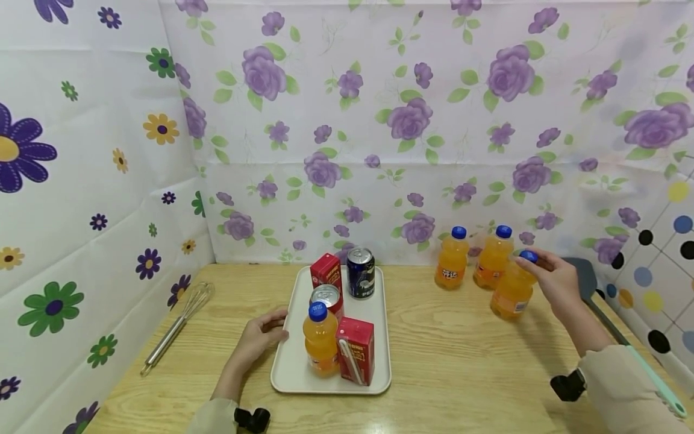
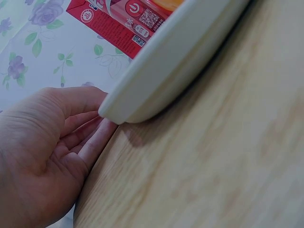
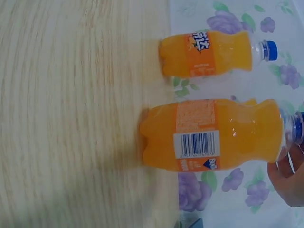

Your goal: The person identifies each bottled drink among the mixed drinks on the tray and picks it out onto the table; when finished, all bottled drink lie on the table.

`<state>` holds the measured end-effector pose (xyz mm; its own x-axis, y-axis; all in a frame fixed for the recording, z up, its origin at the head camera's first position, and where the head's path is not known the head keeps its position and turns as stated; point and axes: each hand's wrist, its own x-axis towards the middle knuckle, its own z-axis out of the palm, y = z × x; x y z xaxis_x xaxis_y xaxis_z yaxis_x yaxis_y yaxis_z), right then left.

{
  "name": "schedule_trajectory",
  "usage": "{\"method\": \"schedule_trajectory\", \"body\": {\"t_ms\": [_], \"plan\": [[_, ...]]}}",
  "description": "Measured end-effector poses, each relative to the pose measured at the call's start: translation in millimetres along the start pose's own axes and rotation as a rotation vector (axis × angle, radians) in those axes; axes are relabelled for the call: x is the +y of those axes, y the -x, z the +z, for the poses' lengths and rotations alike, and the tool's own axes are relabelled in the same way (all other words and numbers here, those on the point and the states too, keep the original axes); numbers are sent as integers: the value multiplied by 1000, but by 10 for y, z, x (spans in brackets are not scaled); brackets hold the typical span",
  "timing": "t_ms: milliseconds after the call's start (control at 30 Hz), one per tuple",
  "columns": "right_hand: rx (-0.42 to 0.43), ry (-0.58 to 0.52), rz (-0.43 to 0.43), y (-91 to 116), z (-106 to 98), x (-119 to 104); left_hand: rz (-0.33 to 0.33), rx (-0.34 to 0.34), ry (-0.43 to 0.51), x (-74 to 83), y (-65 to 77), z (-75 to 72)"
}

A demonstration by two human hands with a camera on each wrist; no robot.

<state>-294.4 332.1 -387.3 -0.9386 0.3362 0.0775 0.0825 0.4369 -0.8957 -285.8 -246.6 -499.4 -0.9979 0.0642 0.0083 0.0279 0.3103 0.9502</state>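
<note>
My left hand [image 1: 259,339] holds the left rim of a cream tray [image 1: 290,366], thumb and fingers at its edge in the left wrist view. On the tray stand a bottle of orange soda [image 1: 321,343], two red drink cartons, one in front [image 1: 362,355] and one behind [image 1: 325,269], a red can [image 1: 328,295] and a dark blue Pepsi can [image 1: 361,274]. At the right, my right hand [image 1: 558,286] grips another orange soda bottle [image 3: 199,135] around its blue-capped neck. That bottle is nearly upright; whether its base touches the table is unclear.
Two more orange soda bottles, one left [image 1: 451,262] and one nearer my right hand [image 1: 492,262], stand by the flowered back curtain [image 1: 347,132]. A whisk [image 1: 176,328] lies at the left. A spatula with a green handle [image 1: 653,377] lies along the right, partly behind my arm.
</note>
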Motion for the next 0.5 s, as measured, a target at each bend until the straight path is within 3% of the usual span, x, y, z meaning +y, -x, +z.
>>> {"method": "schedule_trajectory", "body": {"t_ms": [500], "plan": [[108, -108, -141, 119, 94, -324, 1, -9, 21, 5, 9, -1]]}}
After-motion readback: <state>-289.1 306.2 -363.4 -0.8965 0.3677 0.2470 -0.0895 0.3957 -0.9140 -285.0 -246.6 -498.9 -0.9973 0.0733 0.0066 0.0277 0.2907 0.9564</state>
